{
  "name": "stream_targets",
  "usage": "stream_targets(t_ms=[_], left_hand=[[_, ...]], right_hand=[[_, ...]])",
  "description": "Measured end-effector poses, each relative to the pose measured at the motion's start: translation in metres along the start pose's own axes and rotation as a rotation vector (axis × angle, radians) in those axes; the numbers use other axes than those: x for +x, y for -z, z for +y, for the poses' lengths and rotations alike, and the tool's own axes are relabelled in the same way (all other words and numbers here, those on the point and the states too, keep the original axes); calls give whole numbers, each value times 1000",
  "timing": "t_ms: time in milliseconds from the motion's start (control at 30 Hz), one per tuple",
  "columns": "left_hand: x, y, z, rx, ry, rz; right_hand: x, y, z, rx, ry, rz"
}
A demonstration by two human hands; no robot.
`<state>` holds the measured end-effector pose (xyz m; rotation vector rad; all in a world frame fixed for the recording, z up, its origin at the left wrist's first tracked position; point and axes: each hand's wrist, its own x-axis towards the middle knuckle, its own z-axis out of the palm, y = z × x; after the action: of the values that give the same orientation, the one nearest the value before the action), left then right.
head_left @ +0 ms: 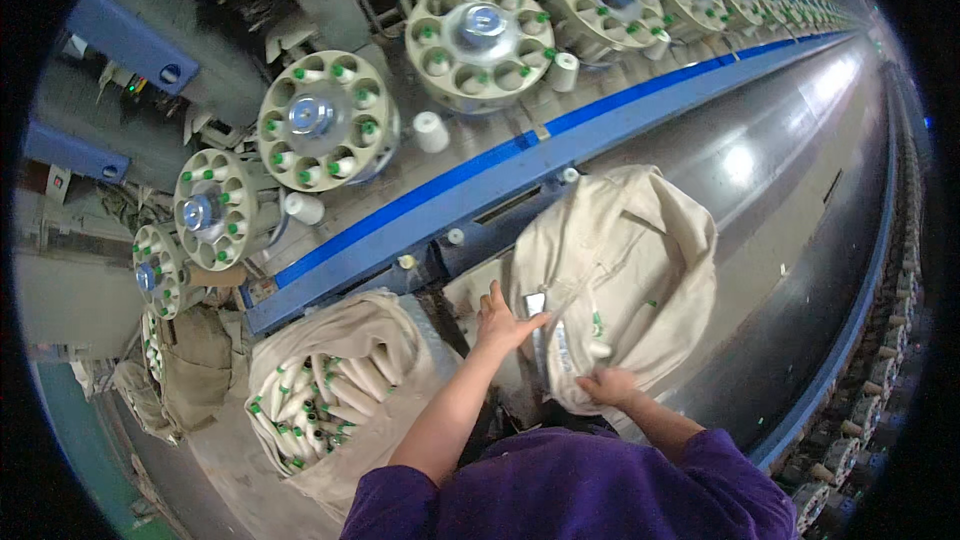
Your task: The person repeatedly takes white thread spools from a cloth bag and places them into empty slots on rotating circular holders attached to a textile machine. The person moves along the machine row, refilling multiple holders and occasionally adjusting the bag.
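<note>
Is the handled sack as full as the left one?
No, the handled sack shows only few bobbins, while the left sack holds a heap.

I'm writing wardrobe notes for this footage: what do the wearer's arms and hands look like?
The left hand and right hand are ungloved, with no visible watch or bracelet. Both forearms are uncovered below the short, loose sleeves of a plain purple top.
</note>
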<state>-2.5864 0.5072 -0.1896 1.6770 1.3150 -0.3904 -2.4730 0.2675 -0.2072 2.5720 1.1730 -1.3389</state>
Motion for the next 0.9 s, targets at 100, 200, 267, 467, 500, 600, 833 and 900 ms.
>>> stream_targets(t_ms=[100,200,267,467,500,600,833,900], left_hand=[[0,-60,21,62,105,-61],[-2,-68,23,-209,71,-84],[-12,-52,21,-526,82,-82],[-103,-5,40,-1137,294,-211],[-126,0,45,-1355,-4,-309],[-174,21,79,-1263,-173,-268],[-324,123,92,-1440,-935,-150],[-375,160,56,-1443,-950,-12]], right_hand=[[-21,23,-41,8,193,-107],[-33,78,-69,230,486,-203],[-30,114,-65,342,627,-221],[37,134,32,-152,12,265],[49,125,50,-11,-110,291],[67,96,81,62,-439,314],[27,103,30,249,-105,556],[4,123,-1,377,52,640]])
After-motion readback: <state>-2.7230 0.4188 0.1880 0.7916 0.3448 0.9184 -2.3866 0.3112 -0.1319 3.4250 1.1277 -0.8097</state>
